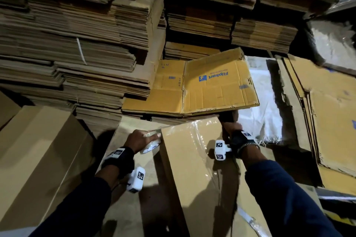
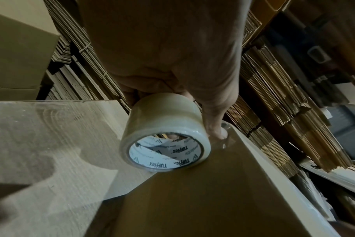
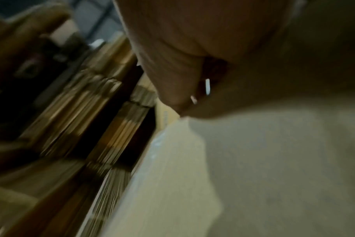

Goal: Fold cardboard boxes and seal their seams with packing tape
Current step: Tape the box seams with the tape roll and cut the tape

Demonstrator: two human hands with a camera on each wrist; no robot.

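Dark sleeves fill the bottom of the head view, and beyond them the left hand [image 1: 141, 140] is seen gripping a tape roll [image 1: 151, 143] pressed against the left edge of the box [image 1: 192, 152]. On the far right corner of that box the right hand [image 1: 232, 128] is laid; a clear tape strip [image 1: 198, 132] is stretched shiny across the box top between the two hands. Behind the box a flattened printed carton [image 1: 202, 84] lies open, and beyond it cardboard stacks [image 1: 77, 34] are piled high.

From the left wrist view, the tape roll [image 2: 164, 133] is shown resting on edge against the box [image 2: 203, 192], with the left hand's fingers [image 2: 217, 128] curled round it and a fingertip hooked inside the core.

From the right wrist view, everything is blurred. Only the right hand [image 3: 182, 64] against the box [image 3: 274, 160] can be made out; whether its fingers are curled or flat cannot be told.

The box is judged light and stiff but hollow, so it is best steadied at corners and edges, where panels will not buckle. Its taped surface is likely slick. The roll is best held through its core, so the tape can pay out freely.
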